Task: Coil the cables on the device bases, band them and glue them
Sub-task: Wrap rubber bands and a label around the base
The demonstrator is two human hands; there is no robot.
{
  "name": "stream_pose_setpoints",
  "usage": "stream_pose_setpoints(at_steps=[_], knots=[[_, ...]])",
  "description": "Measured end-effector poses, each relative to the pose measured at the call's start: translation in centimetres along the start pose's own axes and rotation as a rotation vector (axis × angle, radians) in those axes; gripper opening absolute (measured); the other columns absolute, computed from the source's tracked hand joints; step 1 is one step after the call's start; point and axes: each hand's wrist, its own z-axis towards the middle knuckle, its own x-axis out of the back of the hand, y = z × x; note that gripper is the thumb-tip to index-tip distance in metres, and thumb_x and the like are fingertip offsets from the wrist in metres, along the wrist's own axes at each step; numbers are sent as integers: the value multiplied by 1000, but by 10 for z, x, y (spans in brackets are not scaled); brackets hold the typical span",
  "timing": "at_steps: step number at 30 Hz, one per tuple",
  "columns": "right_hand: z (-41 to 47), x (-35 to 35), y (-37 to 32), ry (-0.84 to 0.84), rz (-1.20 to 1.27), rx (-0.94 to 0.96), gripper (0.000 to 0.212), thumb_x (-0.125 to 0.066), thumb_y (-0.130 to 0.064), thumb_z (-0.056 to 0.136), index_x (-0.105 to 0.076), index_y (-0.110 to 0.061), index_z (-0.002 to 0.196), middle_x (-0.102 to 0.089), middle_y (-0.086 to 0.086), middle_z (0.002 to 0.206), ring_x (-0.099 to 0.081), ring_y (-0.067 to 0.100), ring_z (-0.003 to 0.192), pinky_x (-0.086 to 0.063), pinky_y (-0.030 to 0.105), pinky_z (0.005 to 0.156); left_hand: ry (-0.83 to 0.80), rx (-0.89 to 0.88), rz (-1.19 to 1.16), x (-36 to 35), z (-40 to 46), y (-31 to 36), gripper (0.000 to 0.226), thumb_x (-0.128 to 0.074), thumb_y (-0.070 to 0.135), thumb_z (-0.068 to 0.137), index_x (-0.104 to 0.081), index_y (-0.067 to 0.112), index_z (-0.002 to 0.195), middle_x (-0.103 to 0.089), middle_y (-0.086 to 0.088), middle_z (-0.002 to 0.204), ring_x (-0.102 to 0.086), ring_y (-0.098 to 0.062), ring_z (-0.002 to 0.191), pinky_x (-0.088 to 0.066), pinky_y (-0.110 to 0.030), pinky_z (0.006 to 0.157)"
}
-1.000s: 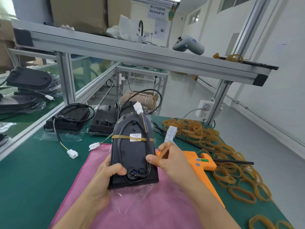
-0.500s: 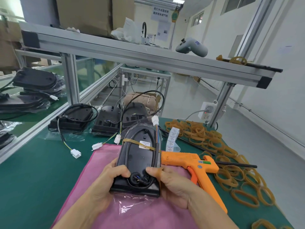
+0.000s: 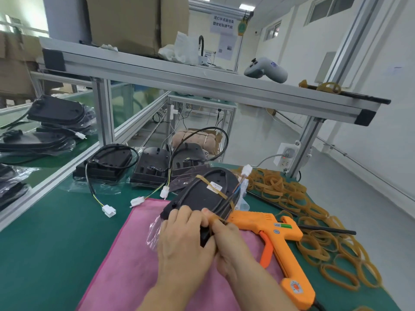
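Two hands at work over a pink mat (image 3: 125,261) on the green bench (image 3: 45,243). Left hand (image 3: 182,239) laid over the near end of a black base (image 3: 202,194), fingers curled down around its edge and gripping it. Right hand (image 3: 226,241) just beside, thumb and finger pinching a thin yellow band (image 3: 219,218) pulled tight at the near right corner of the base. Base tilted, far end pointing away to the right, near end above the mat. Black cable (image 3: 195,187) looped along the top of the base, with one more band (image 3: 216,190) across the middle, over a small white label. White plug (image 3: 246,170) with coloured wires sticking out past the far right end. Clear plastic film (image 3: 155,232) crumpled under the left hand.

Orange glue gun (image 3: 276,239) lying on the bench just right of the hands, nozzle near the base, handle toward the near edge. Many loose bands (image 3: 314,232) spread in a heap on the right part of the bench. Three more bases (image 3: 107,162) with loose cables in a row at the far side of the bench, their white plugs lying near the far edge of the mat. Grey controller (image 3: 266,70) on the metal shelf (image 3: 179,86) above, next to a cardboard box (image 3: 134,21).
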Motion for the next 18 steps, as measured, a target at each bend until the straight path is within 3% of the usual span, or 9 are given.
stream_pose_setpoints(at_steps=[4,9,11,13,14,16,18], knots=[[-3,-8,4,73,2,42,31,-64,-8,89,-59,-9,59,-58,6,55,-58,14,49,-49,24,48,64,17,37,-5,2,0,28,-81,4,62,-54,11,65,-52,-3,71,-49,-26,63,-35,-31,50],[-8,-6,0,127,-73,83,14,-65,-10,89,-62,0,79,-61,11,64,-58,17,51,-48,23,46,38,-18,-2,-1,0,-6,13,-54,6,54,-49,13,63,-49,2,69,-50,-23,61,-31,-27,42],[-11,1,-4,120,-88,93,16,-66,-11,89,-65,4,94,-70,16,80,-68,26,66,-58,35,59,24,60,-22,3,0,-19,10,-42,11,60,-49,15,66,-50,3,69,-52,-23,60,-34,-31,45],[-15,9,-11,117,-98,101,22,-67,-11,87,-67,1,105,-73,18,97,-70,35,89,-56,55,82,6,212,-38,6,-3,-38,21,-52,2,63,-57,16,77,-55,5,74,-58,-27,67,-40,-36,53],[-17,14,-14,117,-109,88,22,-67,-11,86,-68,0,105,-73,19,99,-69,37,94,-54,57,87,-16,273,-51,8,-5,-45,34,-57,-6,62,-62,17,87,-57,8,78,-59,-27,70,-43,-37,57],[-19,25,-15,111,-137,45,13,-67,-10,84,-71,-3,94,-73,19,92,-69,38,88,-55,54,83,-34,291,-44,11,-9,-58,56,-60,-12,59,-67,21,105,-58,12,84,-57,-19,69,-45,-35,60],[-23,34,-14,80,-225,33,8,-67,-10,78,-74,-9,77,-69,15,77,-65,31,72,-56,39,65,-27,210,-13,16,-11,-65,61,-59,-13,56,-70,20,106,-60,13,83,-48,-5,64,-42,-29,60]])
